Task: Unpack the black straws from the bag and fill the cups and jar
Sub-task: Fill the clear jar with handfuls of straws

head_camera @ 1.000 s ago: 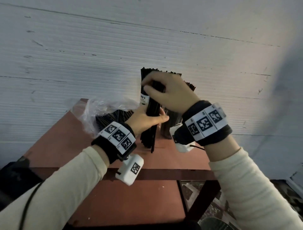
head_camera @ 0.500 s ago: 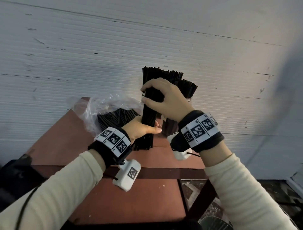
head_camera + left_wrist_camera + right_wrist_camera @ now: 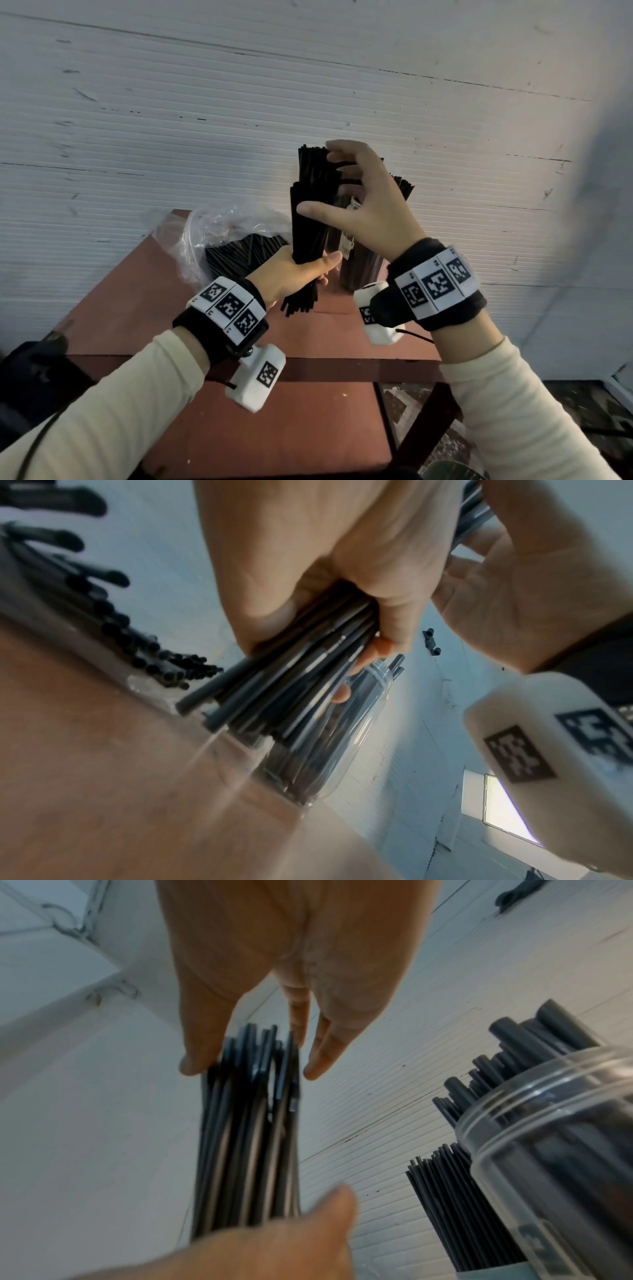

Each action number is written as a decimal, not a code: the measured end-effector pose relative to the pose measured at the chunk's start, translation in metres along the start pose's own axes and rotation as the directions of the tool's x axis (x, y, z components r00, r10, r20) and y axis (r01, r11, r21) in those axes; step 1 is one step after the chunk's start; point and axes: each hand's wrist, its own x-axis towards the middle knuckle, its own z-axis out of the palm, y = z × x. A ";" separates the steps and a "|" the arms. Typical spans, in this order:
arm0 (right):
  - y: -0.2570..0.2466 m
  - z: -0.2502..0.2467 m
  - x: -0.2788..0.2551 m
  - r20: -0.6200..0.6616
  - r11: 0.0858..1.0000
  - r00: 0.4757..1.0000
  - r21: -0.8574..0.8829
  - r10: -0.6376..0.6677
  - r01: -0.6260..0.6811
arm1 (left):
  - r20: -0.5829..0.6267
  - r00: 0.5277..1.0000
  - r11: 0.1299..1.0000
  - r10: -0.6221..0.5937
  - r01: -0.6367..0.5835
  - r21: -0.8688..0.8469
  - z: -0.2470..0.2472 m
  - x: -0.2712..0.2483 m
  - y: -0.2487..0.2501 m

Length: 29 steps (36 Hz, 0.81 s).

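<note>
My left hand (image 3: 318, 270) grips the lower part of an upright bundle of black straws (image 3: 310, 219) above the red-brown table (image 3: 137, 291). My right hand (image 3: 320, 178) is at the bundle's top, its straight fingers (image 3: 318, 1053) touching the straw ends and the thumb spread wide. Just behind the bundle stands a clear jar (image 3: 363, 270) packed with straws, which shows large in the right wrist view (image 3: 548, 1150). Beside that jar is a pale cup (image 3: 496, 1273) full of thin straws. In the left wrist view my left hand (image 3: 325, 596) is wrapped round the straws (image 3: 291, 685).
A crumpled clear plastic bag (image 3: 219, 229) lies at the table's back left with more black straws (image 3: 243, 253) inside. A white ribbed wall (image 3: 308, 85) rises right behind the table. The table's front edge and a lower shelf (image 3: 274, 428) are below my wrists.
My right hand slid from gripping the middle of the bundle up to its top and opened its fingers. My left hand kept its grip and the bundle rose slightly.
</note>
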 end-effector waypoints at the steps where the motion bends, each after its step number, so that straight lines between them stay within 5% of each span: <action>1: 0.000 -0.003 -0.001 0.003 0.999 1.000 0.036 0.021 -0.021 | 0.023 0.999 1.000 0.026 -0.026 0.012 -0.001 -0.001 0.004; 3: 0.000 -0.010 -0.004 0.049 0.998 0.997 0.003 0.061 -0.061 | 0.099 0.994 0.996 0.055 -0.061 0.062 -0.005 -0.003 0.013; 7: -0.003 -0.016 -0.009 0.348 0.991 0.928 -0.025 0.131 -0.130 | 0.301 0.953 0.980 0.036 -0.092 0.174 -0.007 -0.009 0.033; 10: -0.003 -0.009 -0.014 0.420 0.996 0.904 -0.076 0.080 -0.053 | 0.364 0.930 0.968 0.042 -0.129 0.217 -0.003 -0.009 0.040; 16: 0.003 -0.017 -0.008 0.213 0.999 0.976 -0.011 0.046 -0.045 | 0.260 0.956 0.984 0.136 -0.161 0.076 0.013 -0.004 0.045; 20: 0.000 -0.045 0.012 0.067 1.000 0.998 0.004 0.017 -0.018 | 0.003 0.981 0.981 0.194 -0.194 0.028 0.021 0.016 0.043; 23: 0.004 -0.070 0.033 -0.080 0.999 0.996 0.030 0.033 -0.030 | -0.165 0.958 0.971 0.235 -0.225 0.075 0.026 0.034 0.037; 29: 0.017 -0.106 0.066 -0.219 0.989 0.967 0.099 0.130 -0.111 | -0.039 0.991 0.986 0.128 -0.123 0.109 0.029 0.081 0.029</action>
